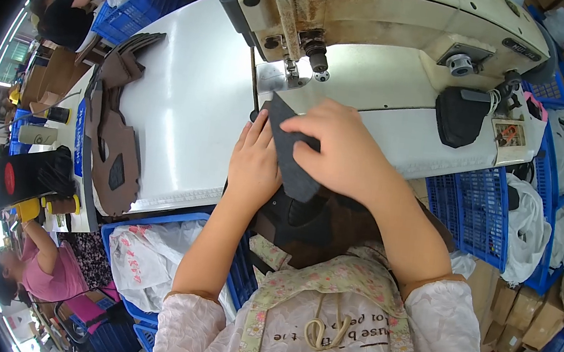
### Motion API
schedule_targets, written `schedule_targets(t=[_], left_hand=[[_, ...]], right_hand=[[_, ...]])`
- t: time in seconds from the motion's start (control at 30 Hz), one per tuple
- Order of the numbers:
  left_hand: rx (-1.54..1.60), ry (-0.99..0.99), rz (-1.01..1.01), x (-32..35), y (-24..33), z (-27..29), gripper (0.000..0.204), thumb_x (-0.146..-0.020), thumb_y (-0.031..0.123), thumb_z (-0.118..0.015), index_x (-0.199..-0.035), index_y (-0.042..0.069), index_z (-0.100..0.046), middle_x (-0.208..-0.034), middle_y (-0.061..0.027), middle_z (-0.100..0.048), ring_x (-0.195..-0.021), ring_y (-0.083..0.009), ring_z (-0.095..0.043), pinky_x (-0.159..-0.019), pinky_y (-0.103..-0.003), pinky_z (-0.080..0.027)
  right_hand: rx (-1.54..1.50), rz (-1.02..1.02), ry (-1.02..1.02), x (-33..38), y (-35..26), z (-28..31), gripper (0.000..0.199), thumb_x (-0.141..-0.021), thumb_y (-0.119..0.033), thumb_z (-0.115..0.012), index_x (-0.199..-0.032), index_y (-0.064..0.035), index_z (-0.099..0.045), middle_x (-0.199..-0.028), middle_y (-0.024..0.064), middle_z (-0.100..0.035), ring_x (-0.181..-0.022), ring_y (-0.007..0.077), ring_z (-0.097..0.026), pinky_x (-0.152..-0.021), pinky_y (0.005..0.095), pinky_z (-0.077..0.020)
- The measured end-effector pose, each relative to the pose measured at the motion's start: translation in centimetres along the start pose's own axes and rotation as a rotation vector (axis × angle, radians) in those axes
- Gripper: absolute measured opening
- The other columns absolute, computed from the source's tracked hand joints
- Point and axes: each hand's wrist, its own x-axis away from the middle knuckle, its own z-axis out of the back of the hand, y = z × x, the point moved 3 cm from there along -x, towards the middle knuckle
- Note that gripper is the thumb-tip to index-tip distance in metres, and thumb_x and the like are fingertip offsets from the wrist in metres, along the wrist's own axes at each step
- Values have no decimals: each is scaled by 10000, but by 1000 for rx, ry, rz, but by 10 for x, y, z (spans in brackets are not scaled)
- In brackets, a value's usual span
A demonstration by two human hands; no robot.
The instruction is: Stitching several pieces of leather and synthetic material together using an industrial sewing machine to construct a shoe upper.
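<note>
My right hand (342,148) pinches the edge of a dark grey, pointed piece of material (292,160) between thumb and fingers. Its tip points up toward the needle area of a cream sewing machine (295,9), a little short of the presser foot (294,75). My left hand (255,166) lies flat beside that piece at the table's front edge, fingers stretched out and pressing on dark material mostly hidden underneath. Below both hands, larger dark brown and black pieces (311,229) hang over the edge onto my lap.
Brown cut pieces (114,162) are stacked on the left of the white table (185,108). A black pouch (459,117) lies at the right. Blue crates (472,206) with white bags stand on both sides. Two other people are at the left, one in a pink top (59,272).
</note>
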Motion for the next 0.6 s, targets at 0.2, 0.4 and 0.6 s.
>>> schedule_targets(t=[0.2, 0.4, 0.6], left_hand=[[44, 18, -19, -25, -1, -6, 464, -893, 128, -560, -1341, 10, -519, -1441, -165, -467, -1362, -337, -396, -1119, -466, -323], [64, -15, -64, -35, -4, -5, 463, -916, 165, -565, -1357, 34, -514, -1449, -160, -459, -1355, -346, -399, -1121, -466, -319], [88, -14, -55, -38, -4, -6, 456, -909, 162, -579, -1348, 50, -529, -1444, -151, -467, -1351, -347, -402, -1111, -453, -338]], right_hand=[[335, -85, 93, 28, 14, -12, 252, -720, -213, -733, -945, -101, -718, -926, 62, -610, -1008, 258, -544, -881, 433, -382], [472, -78, 117, 29, 27, -12, 367, -720, -260, -761, -1054, -111, -730, -1091, 80, -600, -1055, 244, -516, -843, 413, -381], [563, -80, 100, 26, 35, -29, 315, -750, -218, -728, -1034, -82, -725, -1089, 55, -611, -1013, 238, -535, -801, 396, -397]])
